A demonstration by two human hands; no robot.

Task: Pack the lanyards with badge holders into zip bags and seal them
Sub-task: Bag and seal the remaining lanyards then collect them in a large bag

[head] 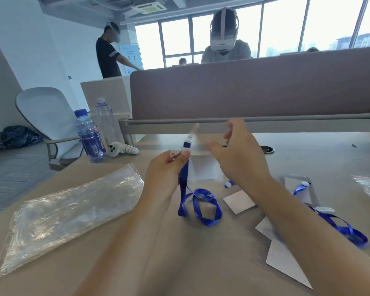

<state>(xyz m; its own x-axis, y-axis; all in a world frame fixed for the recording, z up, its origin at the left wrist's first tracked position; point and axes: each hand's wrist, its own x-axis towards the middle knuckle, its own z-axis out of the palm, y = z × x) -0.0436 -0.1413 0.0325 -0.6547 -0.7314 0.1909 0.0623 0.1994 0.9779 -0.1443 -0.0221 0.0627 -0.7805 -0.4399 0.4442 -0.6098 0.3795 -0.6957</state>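
Blue ribbon of the lanyard (198,207) hangs from the left hand (165,169), which pinches it just below the white clip. The right hand (239,159) seems to grip the top edge of the clear badge holder (203,165) between the hands, though blur hides how its fingers lie. Best to gather the trailing loops flat against the holder first, or they will likely snag at the bag's mouth. Zip bags (73,208) lie on the worktop (308,150) left of the left hand, well apart.
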